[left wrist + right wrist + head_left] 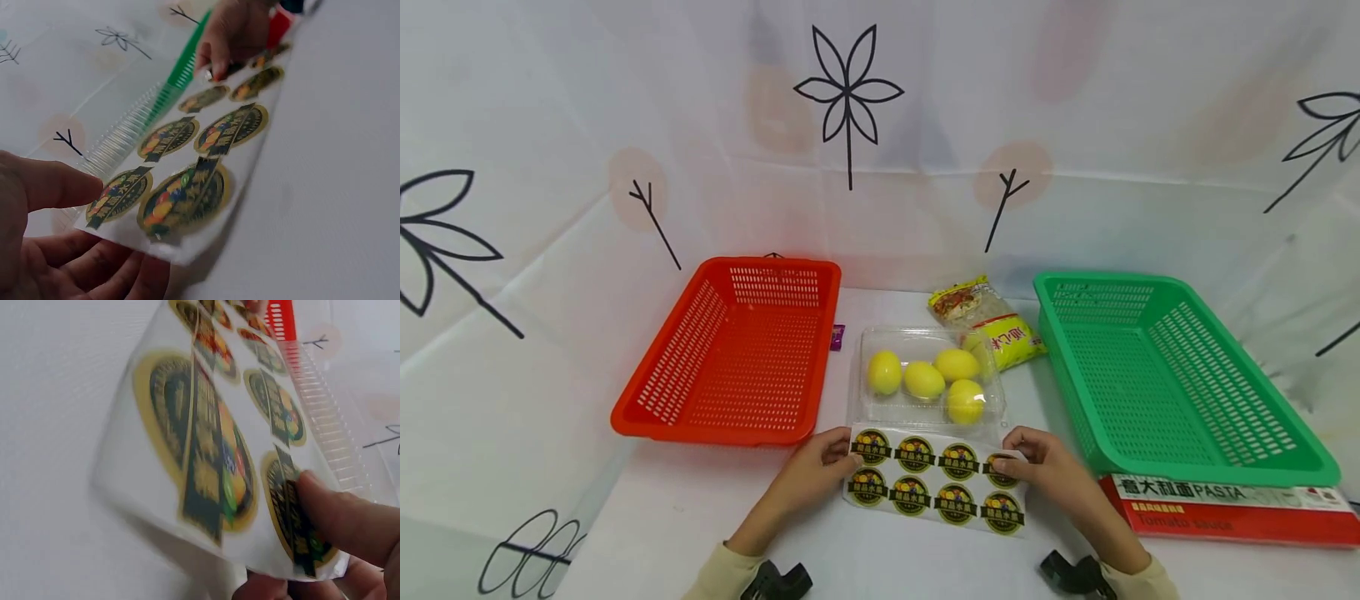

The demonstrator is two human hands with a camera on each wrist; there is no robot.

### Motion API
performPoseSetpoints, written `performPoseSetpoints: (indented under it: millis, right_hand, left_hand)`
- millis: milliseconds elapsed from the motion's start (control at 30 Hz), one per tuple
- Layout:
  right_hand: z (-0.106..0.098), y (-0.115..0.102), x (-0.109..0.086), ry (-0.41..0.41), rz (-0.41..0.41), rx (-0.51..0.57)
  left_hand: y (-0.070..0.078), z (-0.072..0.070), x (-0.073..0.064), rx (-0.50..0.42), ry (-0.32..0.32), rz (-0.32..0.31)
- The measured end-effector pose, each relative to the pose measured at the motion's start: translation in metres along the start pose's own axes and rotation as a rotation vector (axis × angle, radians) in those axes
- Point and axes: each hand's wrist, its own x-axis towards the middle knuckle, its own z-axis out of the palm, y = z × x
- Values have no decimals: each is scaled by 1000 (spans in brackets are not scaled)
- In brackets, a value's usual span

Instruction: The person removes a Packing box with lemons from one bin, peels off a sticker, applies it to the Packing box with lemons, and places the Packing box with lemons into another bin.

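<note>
"White, shiny paper sheet (934, 481), with round black-and-gold stickers (958, 461)! Are any gone?"

"None, I think. I count eight on it. At least four yellow, egg-shaped fruits (924, 380) sit in the see-through plastic box (886, 412), so that bit looks done. I see no sticker on the box, so any sticking seems left."

"Where's the sheet?"

"Just on the person's side of the box. The left hand (811, 468) pinches one end and the right hand (1054, 473) pinches the other, thumbs on top."

"Which way does it go?"

"Its long way runs side to side, right end a bit nearer the person. The sticker tops point to the box."
</note>
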Motion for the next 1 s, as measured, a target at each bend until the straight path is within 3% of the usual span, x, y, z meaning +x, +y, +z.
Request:
performPoseSetpoints:
  millis: [167, 400, 600, 700, 1000]
  right_hand:
    - [1, -1, 0, 116, 85, 18]
    - [2, -4, -1, 170, 117, 82]
    - [3, -6, -1, 184, 108, 86]
    - [2, -5, -1, 193, 63, -8]
    - [6, -10, -5, 345, -84, -498]
  left_hand:
    - [2, -3, -1, -193, -106, -69]
    - [6, -1, -3, -255, -181, -129]
    - [10, 2, -4, -282, -194, -123]
    - [9, 3, -4, -295, -188, -119]
    - [4, 4, -4, -311, -170, -116]
